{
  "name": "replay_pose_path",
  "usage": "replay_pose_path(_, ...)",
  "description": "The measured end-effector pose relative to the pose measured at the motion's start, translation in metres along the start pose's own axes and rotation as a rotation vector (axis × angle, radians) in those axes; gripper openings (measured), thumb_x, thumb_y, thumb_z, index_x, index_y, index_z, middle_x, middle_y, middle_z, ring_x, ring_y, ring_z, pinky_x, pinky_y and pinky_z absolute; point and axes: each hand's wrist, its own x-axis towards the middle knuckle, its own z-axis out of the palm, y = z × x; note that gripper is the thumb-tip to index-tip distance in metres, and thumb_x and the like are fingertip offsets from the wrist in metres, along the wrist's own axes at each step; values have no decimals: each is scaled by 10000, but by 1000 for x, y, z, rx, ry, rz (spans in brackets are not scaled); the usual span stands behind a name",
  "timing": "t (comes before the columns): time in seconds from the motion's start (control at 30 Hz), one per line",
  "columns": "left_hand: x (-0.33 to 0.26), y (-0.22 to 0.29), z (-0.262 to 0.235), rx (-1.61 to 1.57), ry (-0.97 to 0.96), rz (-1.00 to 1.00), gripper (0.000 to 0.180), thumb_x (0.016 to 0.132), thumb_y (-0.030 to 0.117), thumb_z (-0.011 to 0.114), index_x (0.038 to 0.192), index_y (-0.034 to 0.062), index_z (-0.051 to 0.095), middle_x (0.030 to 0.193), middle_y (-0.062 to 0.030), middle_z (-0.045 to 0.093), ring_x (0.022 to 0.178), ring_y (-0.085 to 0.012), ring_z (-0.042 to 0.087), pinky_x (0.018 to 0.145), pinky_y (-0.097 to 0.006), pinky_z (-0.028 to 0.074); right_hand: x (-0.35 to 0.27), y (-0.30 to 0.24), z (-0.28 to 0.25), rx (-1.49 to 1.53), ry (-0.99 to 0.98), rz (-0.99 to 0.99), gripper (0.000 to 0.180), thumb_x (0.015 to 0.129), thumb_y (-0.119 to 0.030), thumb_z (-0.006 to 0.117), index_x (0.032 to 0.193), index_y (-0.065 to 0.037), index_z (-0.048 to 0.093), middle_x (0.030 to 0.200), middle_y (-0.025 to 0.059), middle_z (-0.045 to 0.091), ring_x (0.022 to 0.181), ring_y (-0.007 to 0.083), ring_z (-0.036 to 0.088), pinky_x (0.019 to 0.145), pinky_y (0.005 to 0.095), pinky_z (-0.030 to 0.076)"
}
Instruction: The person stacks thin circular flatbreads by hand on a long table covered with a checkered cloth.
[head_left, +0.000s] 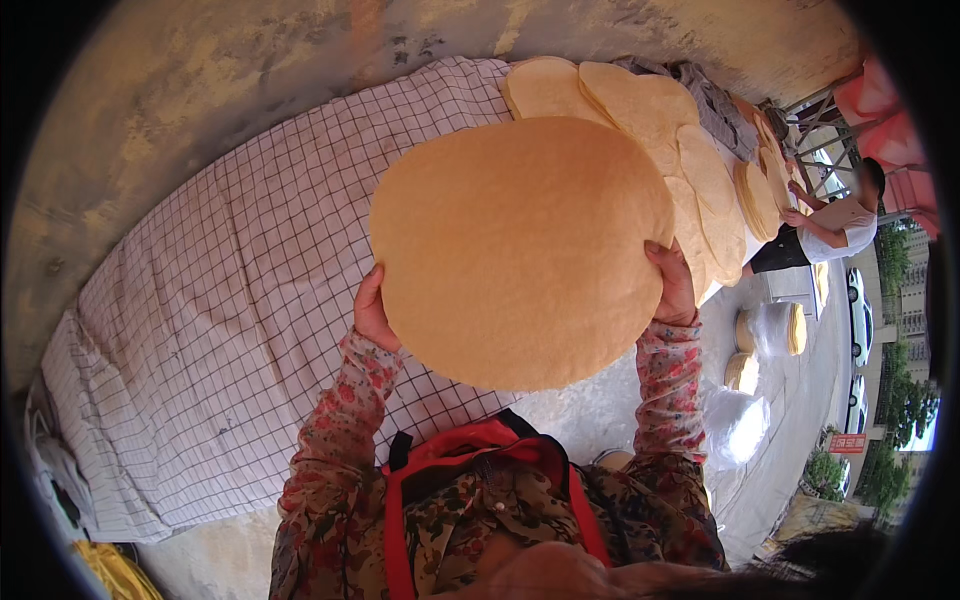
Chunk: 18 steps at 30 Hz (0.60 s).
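A large, round, tan flatbread [520,250] is held up flat in front of me, above a white cloth with a dark grid pattern [240,240]. My left hand [374,312] grips its left edge, thumb on top. On the opposite edge my right hand [672,284] pinches it the same way, its thumb lying on the upper face. The fingers beneath the bread are hidden on both sides. Just beyond it, more flatbreads [640,105] lie overlapping at the far right part of the cloth-covered surface.
A stained wall [210,110] runs along the far side. To the right, another person [840,222] handles a stack of flatbreads [757,200]. Plastic-wrapped bread stacks [775,330] stand on the grey ground, with parked cars [858,315] farther off. Yellow material [112,570] lies at the lower left.
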Motion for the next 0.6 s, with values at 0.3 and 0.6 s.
replay_pose_path(0.3,-11,-6,-147,647,448,-117,390,876,124,507,1242,-3,467,1164,-88,577,1064,-194,557,898,-335,447,-36,227,-157,-72,494,313,343,850,-57,504,1185,18,519,1095,103,616,951,193,608,812,301,491)
replay_pose_path(0.6,-9,-17,-125,858,332,55,467,826,28,501,1285,15,418,1164,-68,552,1038,-154,535,889,-285,426,-40,222,-139,-195,504,71,543,837,18,496,1359,-25,354,1164,111,576,987,175,592,823,286,482)
